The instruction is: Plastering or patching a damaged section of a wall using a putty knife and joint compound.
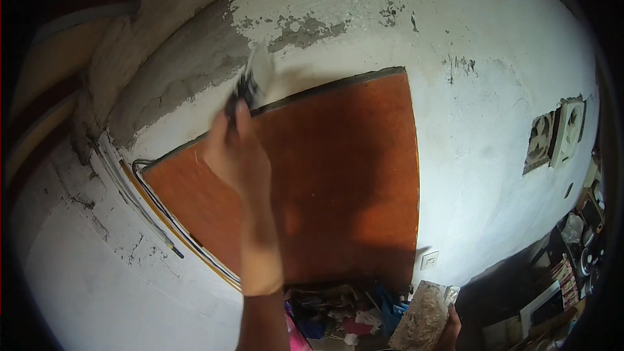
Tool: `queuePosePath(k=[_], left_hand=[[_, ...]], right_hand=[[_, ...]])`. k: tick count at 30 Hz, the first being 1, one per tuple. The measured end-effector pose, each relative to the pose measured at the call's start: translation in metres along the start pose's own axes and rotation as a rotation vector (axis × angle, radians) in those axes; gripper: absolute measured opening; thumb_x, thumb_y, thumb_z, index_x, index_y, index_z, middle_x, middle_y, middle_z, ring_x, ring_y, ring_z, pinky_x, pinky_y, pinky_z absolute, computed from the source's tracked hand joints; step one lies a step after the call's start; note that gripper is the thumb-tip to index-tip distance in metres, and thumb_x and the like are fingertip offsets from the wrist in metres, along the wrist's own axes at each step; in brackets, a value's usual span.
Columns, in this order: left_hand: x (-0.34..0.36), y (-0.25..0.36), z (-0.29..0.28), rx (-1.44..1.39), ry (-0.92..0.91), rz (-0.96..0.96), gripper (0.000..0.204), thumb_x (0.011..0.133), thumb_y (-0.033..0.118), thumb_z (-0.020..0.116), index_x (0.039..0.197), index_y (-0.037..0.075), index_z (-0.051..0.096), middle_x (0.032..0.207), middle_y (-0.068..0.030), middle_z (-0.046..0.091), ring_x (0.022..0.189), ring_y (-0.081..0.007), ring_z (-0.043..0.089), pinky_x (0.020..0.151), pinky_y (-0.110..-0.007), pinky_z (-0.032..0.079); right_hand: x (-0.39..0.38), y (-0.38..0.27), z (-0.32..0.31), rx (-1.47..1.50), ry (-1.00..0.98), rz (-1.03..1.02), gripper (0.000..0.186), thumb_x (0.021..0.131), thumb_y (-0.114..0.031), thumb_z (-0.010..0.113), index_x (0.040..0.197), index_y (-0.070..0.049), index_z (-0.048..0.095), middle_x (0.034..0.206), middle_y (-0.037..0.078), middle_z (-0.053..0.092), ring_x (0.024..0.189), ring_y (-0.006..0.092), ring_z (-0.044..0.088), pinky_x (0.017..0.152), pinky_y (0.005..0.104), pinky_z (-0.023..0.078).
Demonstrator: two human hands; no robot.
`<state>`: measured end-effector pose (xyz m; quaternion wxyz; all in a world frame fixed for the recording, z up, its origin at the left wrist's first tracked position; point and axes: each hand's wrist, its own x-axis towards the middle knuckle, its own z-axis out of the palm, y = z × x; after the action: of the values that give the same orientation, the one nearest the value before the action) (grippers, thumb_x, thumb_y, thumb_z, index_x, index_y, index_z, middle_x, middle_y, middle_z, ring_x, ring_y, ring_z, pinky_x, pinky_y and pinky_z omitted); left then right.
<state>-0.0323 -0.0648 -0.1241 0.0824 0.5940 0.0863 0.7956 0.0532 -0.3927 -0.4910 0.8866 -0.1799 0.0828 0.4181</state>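
Note:
My left hand [237,156] is raised in front of the wall and closed round the dark handle of a scraper [247,86]. Motion smears its pale, flat blade, which is against or close to the wall, just below a strip of bare grey plaster [305,32]. Low on the right, my right hand [452,325] grips the edge of a flat rectangular board [422,315]. Rough, pale brown, flaky matter covers the board's face, and one corner looks shiny. Most of that hand is hidden or out of the picture.
An orange-brown panel [331,175] is set in the white wall [481,175]. Cables [175,218] run down its left side. A switch plate [429,260] and vent blocks [556,133] are on the right. Cluttered items [338,315] lie below the panel, with more at far right.

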Motion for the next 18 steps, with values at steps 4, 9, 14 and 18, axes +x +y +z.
queuePosePath(k=[4, 9, 14, 18], left_hand=[[0.074, 0.002, 0.037, 0.399, -0.071, 0.747, 0.031, 0.076, -0.001, 0.062, 0.104, 0.009, 0.071, 0.091, -0.0093, 0.068, 0.084, -0.0234, 0.063, 0.074, -0.032, 0.05], [0.068, -0.013, 0.051, 0.68, -0.224, 0.963, 0.037, 0.067, 0.003, 0.065, 0.103, 0.009, 0.069, 0.095, -0.0037, 0.068, 0.084, -0.0231, 0.06, 0.074, -0.036, 0.049], [0.069, 0.01, 0.037, 0.721, -0.251, 0.947, 0.04, 0.064, 0.004, 0.065, 0.103, 0.009, 0.069, 0.098, -0.0017, 0.067, 0.085, -0.0213, 0.059, 0.074, -0.035, 0.049], [0.092, 0.0, 0.048, 0.733, -0.205, 0.991, 0.043, 0.064, 0.004, 0.066, 0.106, 0.009, 0.069, 0.098, -0.0031, 0.067, 0.085, -0.0213, 0.06, 0.074, -0.036, 0.049]], right_hand=[[0.006, -0.006, -0.032, -0.037, -0.114, 0.0, 0.051, 0.098, -0.038, 0.042, 0.134, -0.002, 0.049, 0.126, 0.015, 0.058, 0.111, 0.0339, 0.058, 0.096, 0.0458, 0.047], [0.007, -0.023, -0.031, 0.91, -0.069, 0.434, 0.05, 0.097, -0.038, 0.045, 0.133, -0.003, 0.05, 0.124, 0.015, 0.059, 0.108, 0.0326, 0.06, 0.094, 0.0456, 0.049], [0.002, -0.019, -0.013, -0.049, 0.022, -0.038, 0.052, 0.098, -0.04, 0.042, 0.134, -0.003, 0.049, 0.125, 0.015, 0.059, 0.109, 0.0341, 0.059, 0.095, 0.047, 0.048], [0.004, -0.017, -0.006, -0.051, -0.04, -0.001, 0.053, 0.098, -0.041, 0.04, 0.135, -0.004, 0.048, 0.126, 0.015, 0.058, 0.111, 0.0359, 0.058, 0.096, 0.0485, 0.046]])
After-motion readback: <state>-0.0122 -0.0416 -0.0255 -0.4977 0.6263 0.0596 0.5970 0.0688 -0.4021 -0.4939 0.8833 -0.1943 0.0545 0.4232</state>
